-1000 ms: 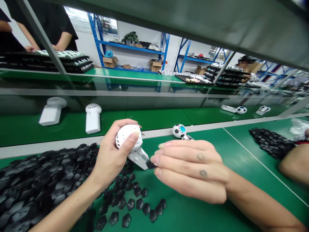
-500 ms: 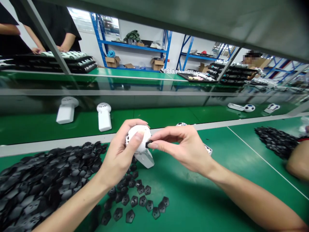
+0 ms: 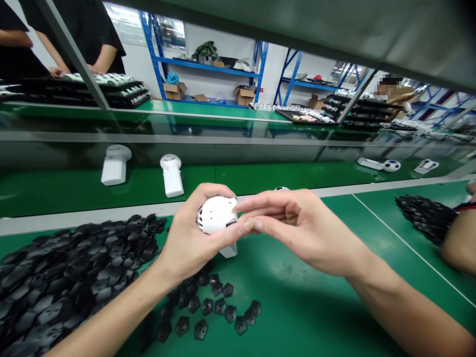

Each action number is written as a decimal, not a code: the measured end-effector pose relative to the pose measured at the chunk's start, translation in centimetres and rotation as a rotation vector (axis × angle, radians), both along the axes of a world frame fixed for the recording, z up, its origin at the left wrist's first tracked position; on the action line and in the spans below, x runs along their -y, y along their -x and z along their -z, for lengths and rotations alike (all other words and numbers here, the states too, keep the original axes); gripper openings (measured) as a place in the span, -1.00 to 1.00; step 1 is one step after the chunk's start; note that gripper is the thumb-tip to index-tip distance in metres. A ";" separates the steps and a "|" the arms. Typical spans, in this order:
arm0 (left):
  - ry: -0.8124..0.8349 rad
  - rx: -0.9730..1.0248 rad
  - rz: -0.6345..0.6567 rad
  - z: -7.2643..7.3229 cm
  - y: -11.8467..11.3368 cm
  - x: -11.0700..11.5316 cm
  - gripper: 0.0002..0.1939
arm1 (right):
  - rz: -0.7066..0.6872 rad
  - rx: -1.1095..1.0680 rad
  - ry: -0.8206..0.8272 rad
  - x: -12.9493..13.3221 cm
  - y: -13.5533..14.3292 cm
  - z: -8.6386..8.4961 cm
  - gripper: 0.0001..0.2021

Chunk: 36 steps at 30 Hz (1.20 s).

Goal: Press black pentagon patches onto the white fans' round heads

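Observation:
My left hand (image 3: 189, 233) is wrapped round the round head of a white handheld fan (image 3: 215, 213), its thumb along the lower right edge. A black piece (image 3: 231, 223) shows on that edge, just above the thumb. My right hand (image 3: 297, 223) meets the head's right side with fingers bent and tips together beside the left thumb; anything between them is hidden. Below my hands part of the fan's white handle shows. Loose black pentagon pieces (image 3: 206, 306) with small holes lie on the green table (image 3: 297, 317) beneath.
A big heap of black pentagons (image 3: 74, 277) covers the table's left. On the green conveyor (image 3: 245, 173) behind lie several white fans (image 3: 172, 176). At right, a co-worker's arm (image 3: 461, 238) is beside another black heap (image 3: 424, 218). Opposite, people stand by stacked trays (image 3: 126, 96).
The fan head has turned, and small holes now show on its face. My left thumb has moved from its face to its lower right edge. The black piece pinched by my right fingers now shows at the edge.

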<state>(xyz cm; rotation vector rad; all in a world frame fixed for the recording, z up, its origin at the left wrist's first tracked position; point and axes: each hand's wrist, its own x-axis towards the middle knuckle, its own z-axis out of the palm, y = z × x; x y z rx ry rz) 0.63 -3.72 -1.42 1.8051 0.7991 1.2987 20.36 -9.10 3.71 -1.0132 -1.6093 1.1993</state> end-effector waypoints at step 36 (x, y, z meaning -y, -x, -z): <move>-0.004 0.105 -0.070 0.7 0.3 -1.5 -0.68 | -0.372 0.908 -1.002 1.3 -1.1 9.7 -0.79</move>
